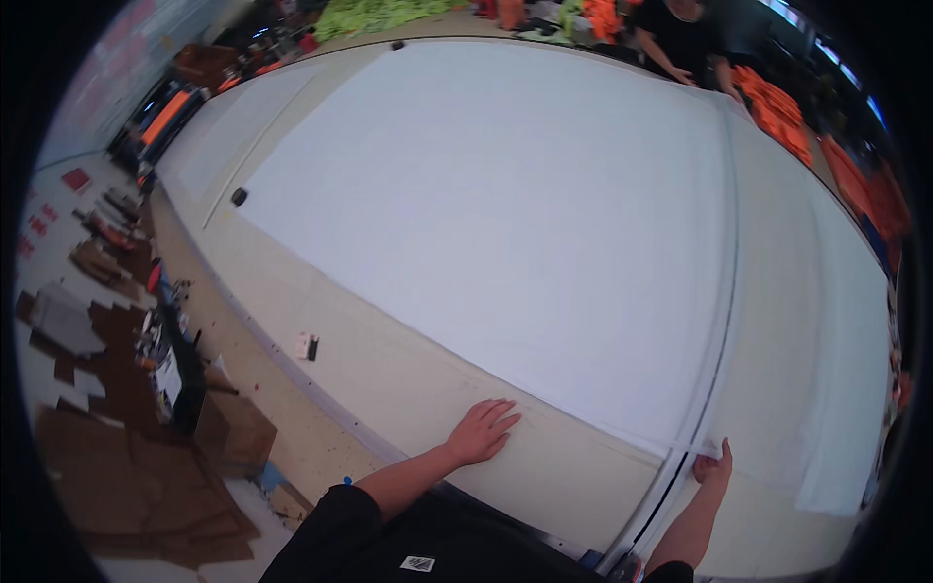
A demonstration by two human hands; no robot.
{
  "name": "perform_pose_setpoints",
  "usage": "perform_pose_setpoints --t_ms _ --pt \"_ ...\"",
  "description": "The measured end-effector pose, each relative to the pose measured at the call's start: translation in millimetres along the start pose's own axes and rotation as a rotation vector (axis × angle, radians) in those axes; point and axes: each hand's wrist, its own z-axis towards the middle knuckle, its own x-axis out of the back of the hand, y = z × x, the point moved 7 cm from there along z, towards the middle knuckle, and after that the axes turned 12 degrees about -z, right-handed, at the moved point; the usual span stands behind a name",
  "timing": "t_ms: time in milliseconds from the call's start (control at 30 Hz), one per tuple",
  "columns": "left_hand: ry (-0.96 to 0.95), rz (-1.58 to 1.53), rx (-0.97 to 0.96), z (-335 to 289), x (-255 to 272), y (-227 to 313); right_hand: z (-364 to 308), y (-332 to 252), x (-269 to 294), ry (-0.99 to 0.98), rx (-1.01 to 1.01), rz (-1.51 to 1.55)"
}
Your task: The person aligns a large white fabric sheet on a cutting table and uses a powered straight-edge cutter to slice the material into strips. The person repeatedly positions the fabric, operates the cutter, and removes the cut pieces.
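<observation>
A wide sheet of white fabric [515,214] lies spread flat over a large beige table [379,360]. My left hand [483,431] rests palm down on the bare tabletop, fingers apart, just short of the fabric's near edge. At the fabric's near right corner, beside a long metal rail [688,434] that crosses the table, my right hand [714,466] pinches the cloth's edge; its index finger points up and part of the grip is hidden. Across the table, a co-worker in dark clothing [680,34] has both hands near the far right corner of the fabric.
Dark weights [240,196] sit at the fabric's left corners. A small box and a black lighter-like item [312,348] lie near the left edge. More pale fabric [844,389] hangs at right. Orange cloth [773,107] is piled beyond; brown cardboard pieces [146,476] cover the floor at left.
</observation>
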Motion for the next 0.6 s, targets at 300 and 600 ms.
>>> perform_pose_setpoints --t_ms 300,600 --pt "0.109 0.091 0.202 81.8 -72.3 11.2 -22.8 -13.6 26.7 -0.543 0.253 -0.103" --pt "-0.093 0.138 0.205 106.5 -116.7 20.8 -51.7 -22.5 86.0 -0.134 0.518 -0.179"
